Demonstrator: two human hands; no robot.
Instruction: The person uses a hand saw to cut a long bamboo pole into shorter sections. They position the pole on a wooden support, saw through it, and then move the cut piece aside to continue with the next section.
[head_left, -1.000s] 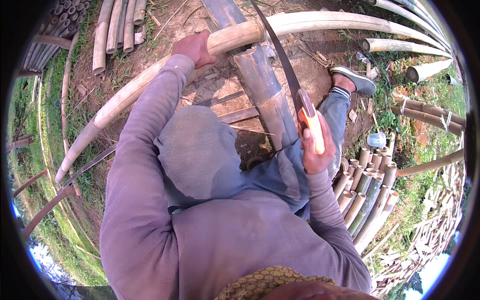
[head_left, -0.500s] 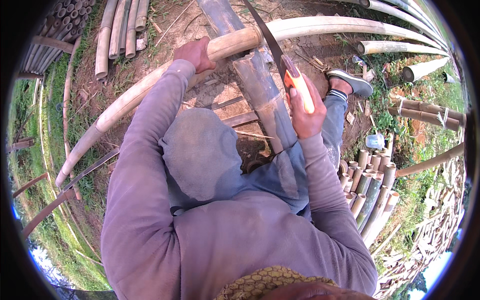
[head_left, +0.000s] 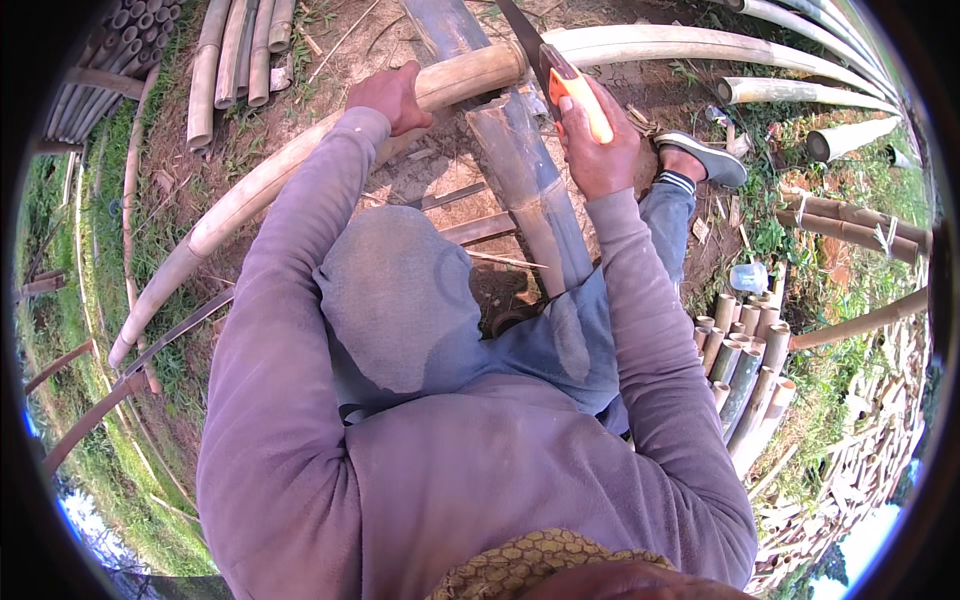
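A long pale bamboo pole [head_left: 262, 185] runs from the lower left up across a dark, thick bamboo support [head_left: 535, 200] and on to the right. My left hand [head_left: 390, 97] is closed around the pole, left of the support. In my right hand [head_left: 600, 140] is the orange-and-cream handle of a hand saw [head_left: 530, 40]. The dark blade crosses the pole close to a node, just above the support; how deep the cut goes I cannot tell.
Short upright bamboo pieces [head_left: 745, 350] stand bundled at the right, with a clear plastic cup [head_left: 748, 279] beside them. Cut poles [head_left: 235, 60] lie at the upper left. More long poles [head_left: 800, 93] reach in from the right. My shoe [head_left: 708, 158] rests on the dirt.
My right hand has pushed the saw up and away along its stroke, bringing the handle nearer the pole. My left hand keeps its hold with barely any shift.
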